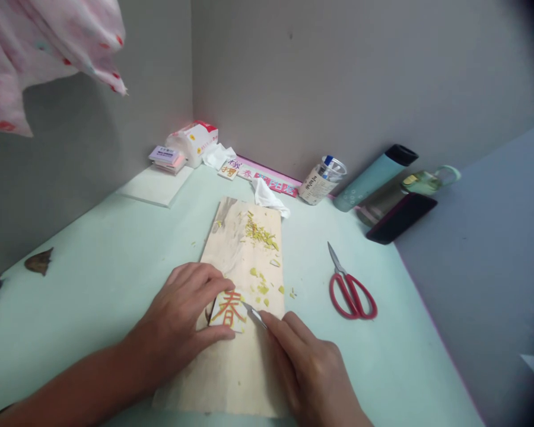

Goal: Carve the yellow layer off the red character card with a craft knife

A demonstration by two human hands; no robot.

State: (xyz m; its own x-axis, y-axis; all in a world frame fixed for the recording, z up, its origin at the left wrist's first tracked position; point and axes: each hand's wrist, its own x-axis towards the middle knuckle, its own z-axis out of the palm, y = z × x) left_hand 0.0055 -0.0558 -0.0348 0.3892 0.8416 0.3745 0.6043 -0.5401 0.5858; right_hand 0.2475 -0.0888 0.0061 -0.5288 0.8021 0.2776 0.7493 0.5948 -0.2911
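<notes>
A small white square block with an orange Chinese character lies on a long wooden board. My left hand grips the block, its fingers at the far edge and its thumb along the near edge. In my right hand is a carving knife, held like a pen. The knife's tip meets the right side of the block, or is just above it. Yellow-green shavings lie heaped at the board's far end, with looser flakes closer to the block.
Red-handled scissors lie right of the board. Behind stand a clear cup, a teal tumbler, a green bottle and a black phone. Crumpled tissue, a tissue pack and stacked pads sit at the back.
</notes>
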